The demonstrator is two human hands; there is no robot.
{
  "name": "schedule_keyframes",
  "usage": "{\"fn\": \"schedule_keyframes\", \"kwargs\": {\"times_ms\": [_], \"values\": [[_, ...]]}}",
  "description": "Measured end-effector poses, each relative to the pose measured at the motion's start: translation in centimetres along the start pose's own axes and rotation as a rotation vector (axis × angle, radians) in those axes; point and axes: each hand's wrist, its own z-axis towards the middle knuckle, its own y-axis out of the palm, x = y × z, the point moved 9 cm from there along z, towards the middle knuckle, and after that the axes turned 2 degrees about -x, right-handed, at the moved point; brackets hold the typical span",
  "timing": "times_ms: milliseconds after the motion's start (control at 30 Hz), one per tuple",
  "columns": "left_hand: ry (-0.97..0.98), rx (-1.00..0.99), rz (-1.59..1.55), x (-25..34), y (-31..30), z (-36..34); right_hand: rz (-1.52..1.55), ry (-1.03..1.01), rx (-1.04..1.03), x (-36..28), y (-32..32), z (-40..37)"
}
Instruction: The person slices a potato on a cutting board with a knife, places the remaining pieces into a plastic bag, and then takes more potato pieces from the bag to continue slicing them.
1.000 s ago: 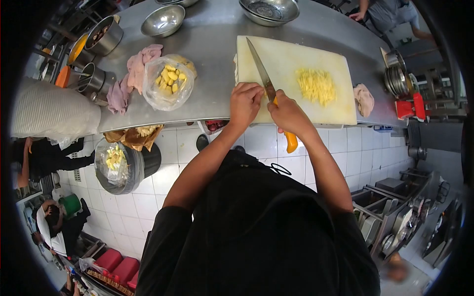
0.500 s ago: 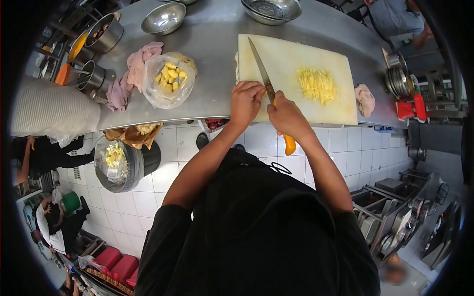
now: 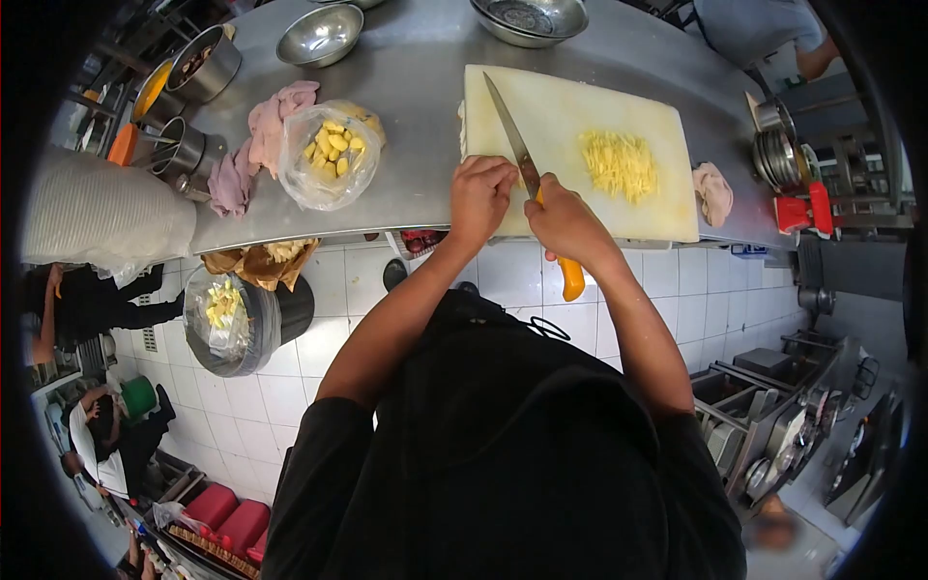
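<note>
My right hand (image 3: 570,224) is wrapped round a kitchen knife (image 3: 512,130) with an orange handle; its blade points away from me over the white cutting board (image 3: 541,97). Beside the blade, at the board's near left part, my left hand (image 3: 481,201) is closed with its fingers bent. What those fingers hold, if anything, is hidden. A pile of thin yellow strips (image 3: 621,166) lies on the right half of the board. To the left, an open clear plastic bag (image 3: 314,193) holds several peeled yellow pieces (image 3: 336,145).
Pink cloths (image 3: 275,121) lie left of the bag, and another cloth (image 3: 712,195) right of the board. Metal bowls (image 3: 321,37) stand at the back. Pots (image 3: 208,72) line the left end. A lined bin (image 3: 232,353) stands below the table edge. Other people are nearby.
The knife's handle end has shifted slightly to the right with my right hand. My left hand stays almost in place. At the top right, another person has moved.
</note>
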Motion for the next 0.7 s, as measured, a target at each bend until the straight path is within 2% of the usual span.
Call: {"fn": "schedule_keyframes", "kwargs": {"times_ms": [400,500,600,700], "values": [[-0.030,-0.024,0.011,0.0,-0.1,0.0,0.010,-0.018,0.037,0.1,0.6,0.2],[-0.028,-0.027,0.005,0.0,0.0,0.0,-0.108,-0.164,0.167,1.6,1.9,3.2],[-0.009,-0.033,0.025,-0.1,0.0,0.0,0.021,-0.081,0.079,1.9,1.3,2.5],[0.000,-0.030,0.026,0.1,0.1,0.3,0.017,-0.030,0.029,0.7,0.1,1.1]]}}
